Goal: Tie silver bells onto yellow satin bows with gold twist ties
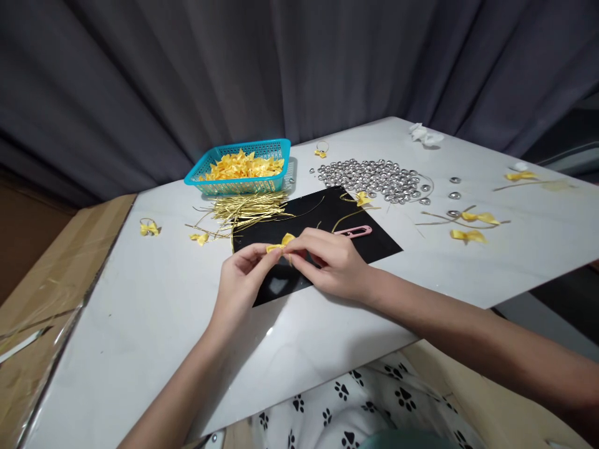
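Observation:
Over a black mat (299,218), both hands meet at one small yellow bow (287,239). My left hand (243,271) pinches the bow's left part between thumb and fingertips. From the right, my right hand (327,259) closes its thumb and fingers on the same bow, hiding part of it. A short thin piece hangs just below the fingertips. Just beyond the right hand lies a pink cutter (354,231). Gold wire strips (248,209) are piled at the mat's far left edge.
A blue basket (285,149) of yellow bows stands at the back left. Silver beads (369,178) are spread behind the mat. Loose bows (468,236) and wires lie right, with white scraps (425,136) at the back. Cardboard (47,280) borders the table's left edge.

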